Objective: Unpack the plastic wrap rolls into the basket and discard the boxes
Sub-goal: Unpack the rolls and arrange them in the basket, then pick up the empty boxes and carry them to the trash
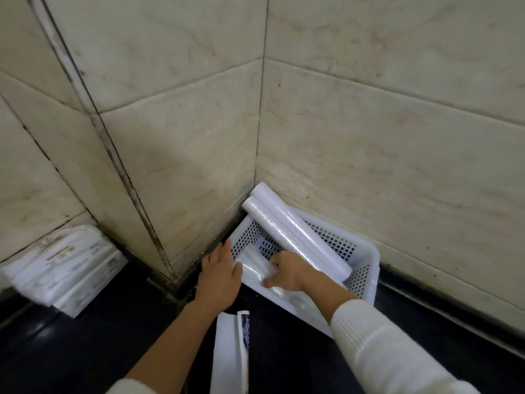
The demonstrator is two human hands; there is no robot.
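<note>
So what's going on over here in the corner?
A person is putting plastic wrap rolls into a white basket set in the tiled corner. The right hand presses a roll down inside it while the left hand rests at the basket's edge. Two rolls already lean across the basket. An emptied box lies on the dark counter.

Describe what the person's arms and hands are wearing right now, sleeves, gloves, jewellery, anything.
Both hands are bare: no gloves on the left hand or the right hand, and no rings or watch that I can make out. The right arm has a white ribbed knit sleeve ending short of the wrist. The left sleeve, also white and fuzzy, is pushed far up, leaving the forearm uncovered.
</note>
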